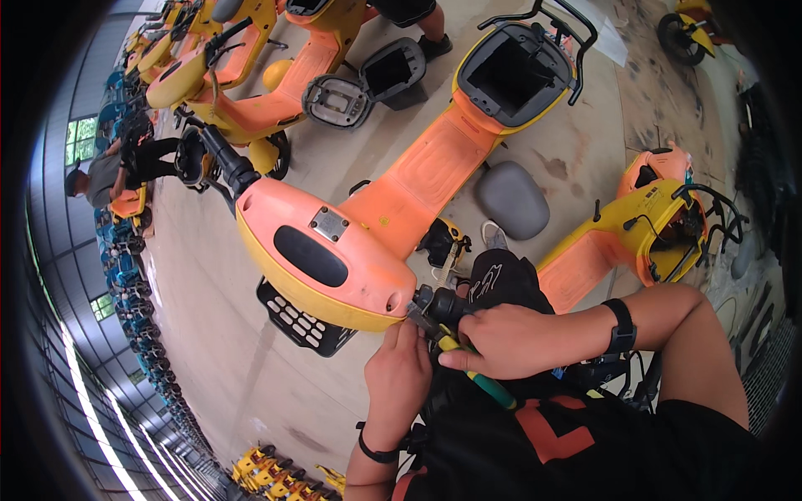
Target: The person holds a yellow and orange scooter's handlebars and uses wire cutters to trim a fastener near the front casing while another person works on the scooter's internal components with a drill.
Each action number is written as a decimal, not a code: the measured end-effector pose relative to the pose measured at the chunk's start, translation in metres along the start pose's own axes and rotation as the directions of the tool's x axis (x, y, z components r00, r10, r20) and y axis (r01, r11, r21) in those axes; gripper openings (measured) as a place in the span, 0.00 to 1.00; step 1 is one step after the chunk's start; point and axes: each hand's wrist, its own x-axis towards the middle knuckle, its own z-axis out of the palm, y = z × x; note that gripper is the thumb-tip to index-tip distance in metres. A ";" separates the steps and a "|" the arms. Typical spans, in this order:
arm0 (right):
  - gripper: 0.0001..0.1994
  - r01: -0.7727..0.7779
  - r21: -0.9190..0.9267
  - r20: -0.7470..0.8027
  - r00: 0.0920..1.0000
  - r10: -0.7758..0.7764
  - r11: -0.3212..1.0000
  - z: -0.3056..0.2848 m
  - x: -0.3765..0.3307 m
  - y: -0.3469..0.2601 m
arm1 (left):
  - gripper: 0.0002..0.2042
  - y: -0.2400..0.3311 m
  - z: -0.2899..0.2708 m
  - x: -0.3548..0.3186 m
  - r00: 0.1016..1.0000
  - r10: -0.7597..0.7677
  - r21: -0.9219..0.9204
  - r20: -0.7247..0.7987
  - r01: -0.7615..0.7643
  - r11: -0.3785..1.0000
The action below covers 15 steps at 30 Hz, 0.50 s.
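Note:
An orange and yellow electric scooter [368, 225] stands in front of me, its handlebar head [322, 255] close below. My right hand [510, 338] grips pliers with yellow-green handles [472, 367], the jaws at the black right handlebar grip [443, 305]. My left hand [399, 367] sits just under the head's right end, fingertips pinching at the same joint beside the plier jaws. The scooter's seat is off, leaving its open battery bay [510, 75] showing.
A grey seat [512, 199] lies on the concrete floor. Another yellow-orange scooter [643, 234] stands at my right, more scooters [225, 67] at the upper left. A person [117, 171] crouches far left. A black basket [301, 321] hangs under the head.

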 end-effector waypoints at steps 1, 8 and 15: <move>0.34 0.043 -0.047 0.093 0.995 -0.038 0.998 0.001 -0.003 0.003 | 0.06 0.003 0.001 0.000 1.000 -0.007 -0.027 -0.026 0.007 1.000; 0.12 -0.245 0.563 0.178 0.969 0.174 0.790 0.031 0.000 0.004 | 0.10 -0.019 0.014 0.016 0.990 -0.010 -0.471 0.140 0.075 0.879; 0.20 -0.271 0.695 -0.033 0.914 0.405 0.666 0.021 -0.005 -0.007 | 0.11 -0.022 0.022 0.028 0.985 0.167 -0.320 -0.037 -0.170 0.932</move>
